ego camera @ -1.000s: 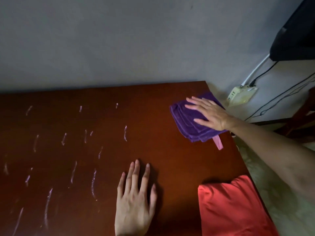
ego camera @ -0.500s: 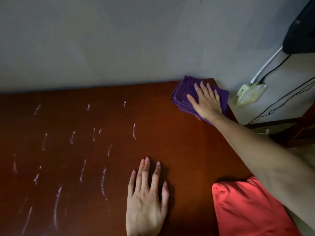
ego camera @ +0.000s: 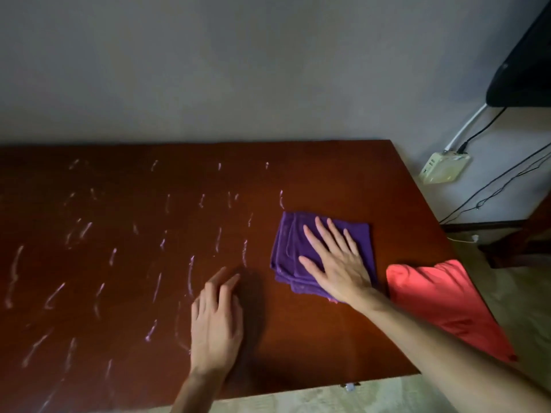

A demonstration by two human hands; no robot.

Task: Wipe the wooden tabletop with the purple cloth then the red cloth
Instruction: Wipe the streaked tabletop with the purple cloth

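Note:
A folded purple cloth (ego camera: 287, 254) lies on the dark red-brown wooden tabletop (ego camera: 328, 180), right of centre. My right hand (ego camera: 334, 263) presses flat on it with fingers spread. My left hand (ego camera: 216, 320) rests on the bare wood to the left of the cloth, fingers together. A red cloth (ego camera: 441, 296) lies at the table's right edge, partly hanging over it. Several whitish streaks (ego camera: 190, 272) cover the left and middle of the tabletop.
A grey wall (ego camera: 238, 70) runs along the table's far edge. A white power strip (ego camera: 444, 171) with cables hangs on the wall at the right, under a black object (ego camera: 524, 76). Dark wooden furniture (ego camera: 521, 242) stands on the floor at the right.
My right hand has dragged the purple cloth from the far right corner back toward me and to the left. My left hand shifted slightly and now rests more loosely.

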